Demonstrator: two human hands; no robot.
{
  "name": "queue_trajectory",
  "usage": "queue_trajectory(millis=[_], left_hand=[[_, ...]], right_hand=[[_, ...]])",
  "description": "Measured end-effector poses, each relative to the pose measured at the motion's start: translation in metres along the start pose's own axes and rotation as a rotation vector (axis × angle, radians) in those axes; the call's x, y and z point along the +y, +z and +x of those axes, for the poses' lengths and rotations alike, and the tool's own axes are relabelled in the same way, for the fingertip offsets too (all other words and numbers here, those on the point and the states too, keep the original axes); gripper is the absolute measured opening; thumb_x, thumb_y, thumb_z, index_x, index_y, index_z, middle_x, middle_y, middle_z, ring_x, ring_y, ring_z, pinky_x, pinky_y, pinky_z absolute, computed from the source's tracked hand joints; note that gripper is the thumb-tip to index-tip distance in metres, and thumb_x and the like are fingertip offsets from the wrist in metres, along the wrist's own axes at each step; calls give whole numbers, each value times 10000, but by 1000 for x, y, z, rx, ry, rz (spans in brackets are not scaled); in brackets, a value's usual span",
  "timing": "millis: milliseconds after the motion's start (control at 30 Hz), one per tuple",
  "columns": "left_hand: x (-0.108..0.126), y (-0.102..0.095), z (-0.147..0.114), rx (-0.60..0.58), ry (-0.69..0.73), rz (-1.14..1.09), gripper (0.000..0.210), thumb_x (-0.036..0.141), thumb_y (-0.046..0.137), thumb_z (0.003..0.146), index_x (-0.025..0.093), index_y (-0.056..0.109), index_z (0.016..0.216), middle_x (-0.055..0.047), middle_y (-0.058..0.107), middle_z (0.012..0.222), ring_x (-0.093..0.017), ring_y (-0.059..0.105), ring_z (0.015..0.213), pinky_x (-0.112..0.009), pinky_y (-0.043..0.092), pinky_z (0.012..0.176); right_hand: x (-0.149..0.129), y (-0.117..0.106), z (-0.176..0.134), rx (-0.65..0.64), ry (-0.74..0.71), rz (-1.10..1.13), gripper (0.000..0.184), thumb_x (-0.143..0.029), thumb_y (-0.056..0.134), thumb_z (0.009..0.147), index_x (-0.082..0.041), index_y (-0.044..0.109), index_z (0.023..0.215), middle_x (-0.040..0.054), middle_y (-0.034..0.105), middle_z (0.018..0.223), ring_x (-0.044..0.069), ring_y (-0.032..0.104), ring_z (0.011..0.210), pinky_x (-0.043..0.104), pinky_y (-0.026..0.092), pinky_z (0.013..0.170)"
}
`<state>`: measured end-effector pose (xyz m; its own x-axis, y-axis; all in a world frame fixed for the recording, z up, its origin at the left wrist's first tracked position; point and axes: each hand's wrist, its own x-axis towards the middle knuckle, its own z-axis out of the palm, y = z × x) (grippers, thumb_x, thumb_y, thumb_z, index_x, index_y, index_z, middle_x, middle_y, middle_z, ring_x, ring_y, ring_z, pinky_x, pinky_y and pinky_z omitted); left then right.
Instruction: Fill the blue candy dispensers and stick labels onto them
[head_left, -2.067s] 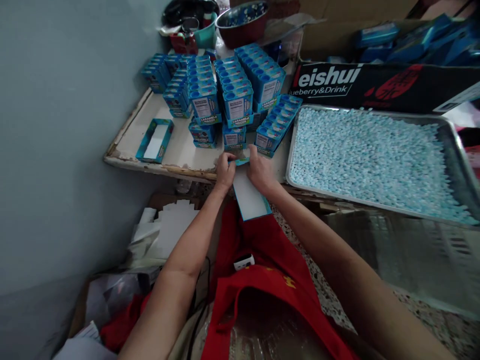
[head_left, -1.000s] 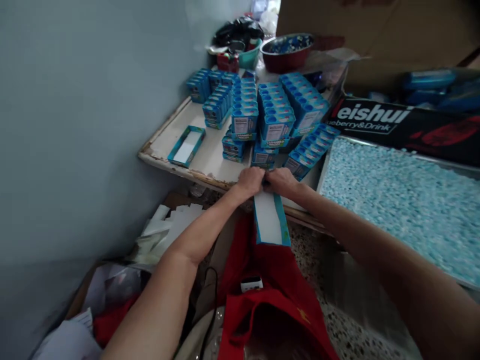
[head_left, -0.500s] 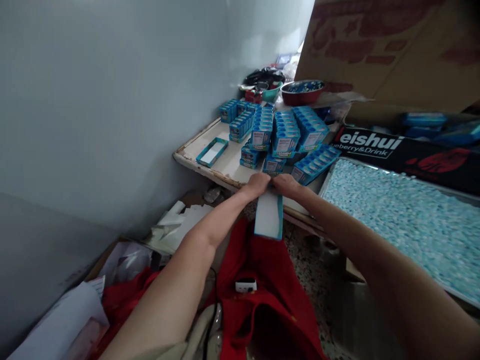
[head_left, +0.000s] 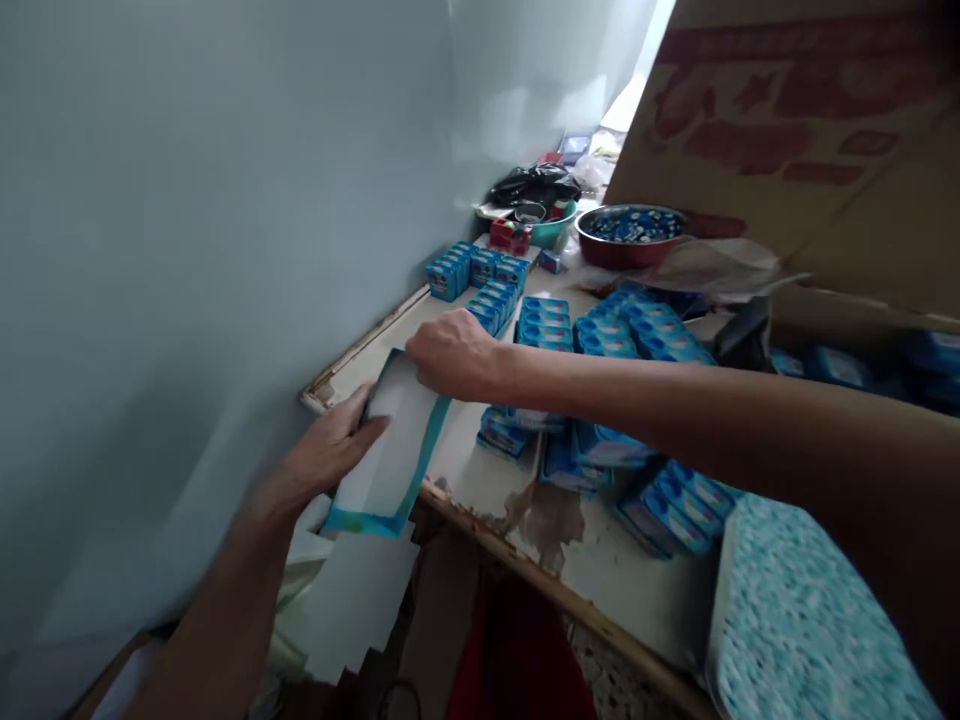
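Observation:
A shallow open cardboard box tray (head_left: 382, 450), white inside with blue-green edges, is tilted over the table's left front edge. My left hand (head_left: 330, 445) grips its left side, thumb over the rim on the white inside. At the far end, my right hand (head_left: 454, 352) is closed on the tray's upper corner; its fingertips are hidden. Just beyond the right hand stand rows of small blue boxes (head_left: 495, 300). Stacks of blue packs (head_left: 544, 325) lie partly behind my right forearm.
The worn white table (head_left: 480, 475) runs along a pale wall. A tray of blue-white pellets (head_left: 802, 610) sits at right. Farther back are a red bowl (head_left: 630, 250), a teal basin (head_left: 551, 232) and a black bag (head_left: 536, 185). A large carton (head_left: 787, 110) stands at right.
Both hands have moved left with the tray, from the table's front to its left end. They were together at the far end; now the left holds the side. The view has shifted too.

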<state>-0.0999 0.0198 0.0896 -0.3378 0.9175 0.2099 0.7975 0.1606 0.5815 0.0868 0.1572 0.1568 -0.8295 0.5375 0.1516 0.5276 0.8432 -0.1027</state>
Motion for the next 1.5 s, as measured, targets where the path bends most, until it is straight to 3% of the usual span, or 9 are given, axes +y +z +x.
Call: queue_trajectory(millis=[233,400,600,833,1000,1133,1233,1367,1500], left_hand=[[-45,-12,149,-116,-105,265,546,236,442,900,220,658,1401,-112,705,1273,-307,648,1221,-388,503,1081],[-72,24,232,-356,-165,271,504,136,454,892,127,675,1344,-167,709,1197,-275,673,1144,-311,505,1020],[-102,73,282,-397,-206,205,500,87,477,883,94,658,1349,-207,703,1175,-290,684,1116,-322,508,980],[-126,102,278,-341,-231,133,551,212,548,956,131,530,1501,-207,651,1317,-311,648,1219,-370,503,1041],[-142,104,235,-99,-132,105,595,253,662,922,120,531,1486,-219,613,1368,-356,577,1289,-470,473,1111],[-143,102,207,3,-105,155,555,330,683,937,123,576,1441,-223,611,1347,-367,577,1251,-501,463,1094],[-141,105,203,2,-124,196,513,312,668,946,121,606,1418,-214,639,1271,-359,596,1186,-497,467,1059],[-148,114,211,-27,-172,174,461,257,607,970,120,628,1409,-195,656,1152,-326,618,1103,-446,495,987],[-156,125,219,-83,-203,159,422,152,456,1001,122,684,1355,-168,657,1023,-289,636,995,-395,509,898]], right_hand=[[64,8,124,-59,37,118,425,-418,647,992,-179,609,1341,148,699,1279,269,674,1094,341,507,857],[124,18,168,-70,336,144,501,-469,630,995,-150,579,1378,179,618,1374,305,557,1270,384,465,1019],[180,66,228,-90,571,106,966,-608,651,942,-72,261,1646,282,279,1688,388,255,1576,500,291,1227],[207,134,303,-52,596,16,1042,-726,542,944,-37,228,1661,339,187,1697,447,151,1606,635,98,1261],[204,166,306,4,617,-40,1009,-658,592,938,-16,266,1644,357,169,1693,456,126,1606,657,65,1257],[198,166,298,10,561,-73,808,-419,585,961,-103,303,1649,285,276,1680,424,171,1591,645,85,1255],[200,159,295,-45,520,-97,872,-264,634,871,-185,285,1666,247,356,1617,429,279,1516,618,172,1218],[215,158,300,-89,506,-92,1084,-316,745,748,-186,212,1683,244,396,1524,427,383,1356,580,282,1128],[224,159,305,-78,525,-66,1029,-354,777,703,-193,355,1627,208,487,1379,403,431,1247,597,262,1115]])
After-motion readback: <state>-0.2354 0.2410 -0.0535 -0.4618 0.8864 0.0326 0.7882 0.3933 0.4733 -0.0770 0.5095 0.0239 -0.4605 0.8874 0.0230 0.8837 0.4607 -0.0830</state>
